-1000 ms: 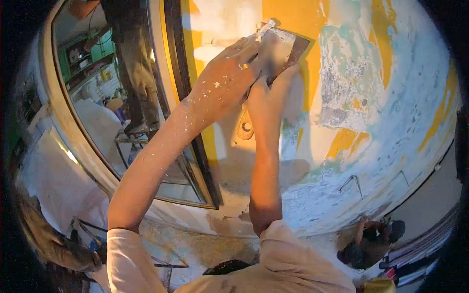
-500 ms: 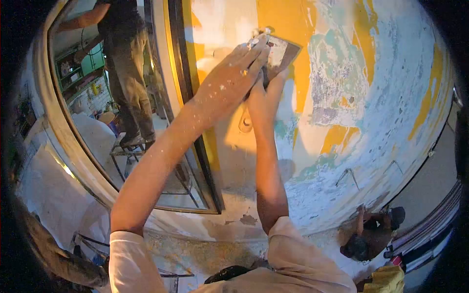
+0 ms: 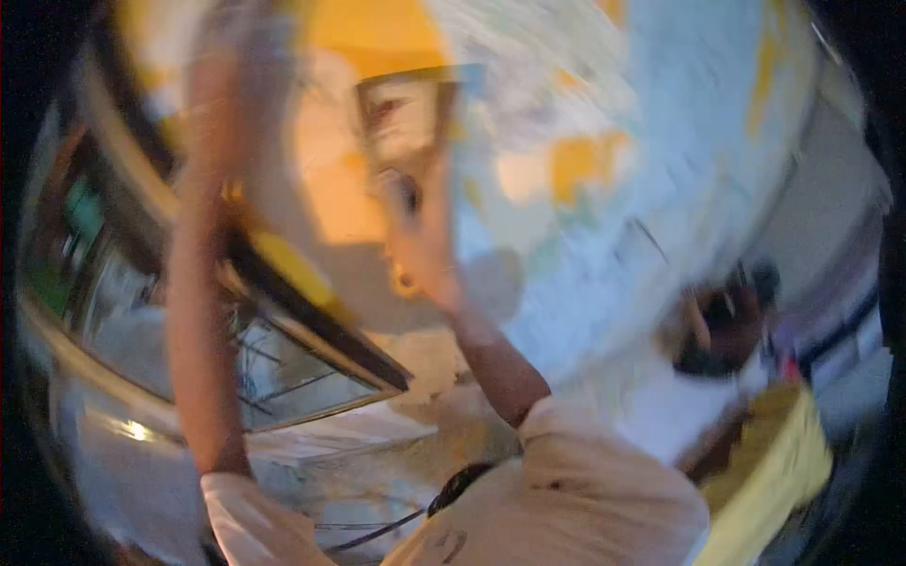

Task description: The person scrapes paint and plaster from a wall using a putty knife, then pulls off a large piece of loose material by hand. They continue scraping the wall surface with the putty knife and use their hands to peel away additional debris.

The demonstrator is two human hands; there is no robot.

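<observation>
My right hand (image 3: 420,222) is closed around the dark handle of a flat scraper (image 3: 404,118), whose wide blade points up and carries pale, smeared material. Behind it is a wall (image 3: 528,222) with yellow, white and light blue patches. At the upper left my left hand (image 3: 236,38) is raised, apart from the scraper and near the window frame; motion smears its fingers, so what it holds, if anything, cannot be made out.
A dark-edged window frame (image 3: 321,321) with glass runs along the left. At the lower right a co-worker (image 3: 722,325) is below, near the wall. Yellow cloth (image 3: 779,462) shows beside my shirt. A bright light glints at the lower left (image 3: 135,430).
My left hand has come off the scraper and moved left and up. My right hand and the scraper stand further left and lower. The view has turned and is blurred.
</observation>
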